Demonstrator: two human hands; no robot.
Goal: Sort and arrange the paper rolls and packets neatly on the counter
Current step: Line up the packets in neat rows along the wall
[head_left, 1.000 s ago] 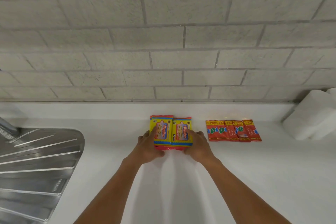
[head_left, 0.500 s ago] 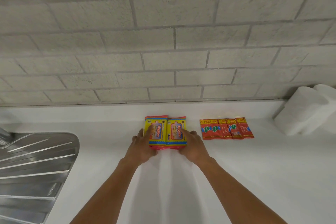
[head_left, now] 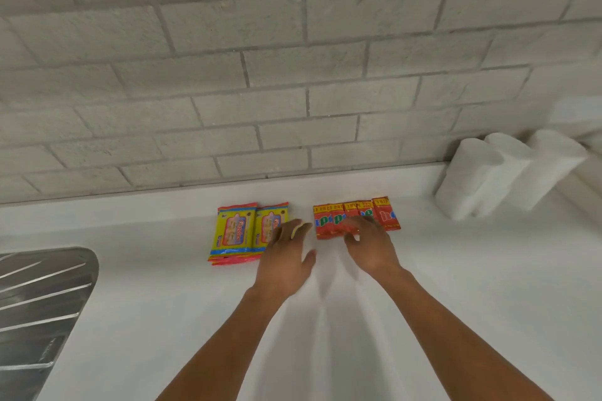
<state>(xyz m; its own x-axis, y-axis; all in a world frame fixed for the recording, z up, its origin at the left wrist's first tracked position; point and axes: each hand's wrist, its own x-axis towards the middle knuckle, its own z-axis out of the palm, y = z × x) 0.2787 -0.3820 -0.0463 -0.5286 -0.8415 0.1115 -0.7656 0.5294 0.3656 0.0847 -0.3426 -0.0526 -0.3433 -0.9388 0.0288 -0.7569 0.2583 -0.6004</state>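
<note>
**Tidying packets on the white counter**

Hovering over the counter (head_left: 456,286), both hands sit between the two groups of packets. The left hand (head_left: 286,257) has loose, spread fingers over the right edge of the yellow packets (head_left: 239,233), gripping nothing. The right hand (head_left: 371,246) lies on the row of red packets (head_left: 355,218), fingers bent; looks like touching rather than pinching, but it's blurry. Paper rolls (head_left: 501,172) stand against the brick wall (head_left: 293,75) far right. Sink drainer (head_left: 35,303) at left.

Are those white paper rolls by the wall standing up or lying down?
Standing upright, it seems. The paper rolls sit side by side against the tiled wall, their rounded tops visible; wide-angle distortion makes them look tilted.
</note>
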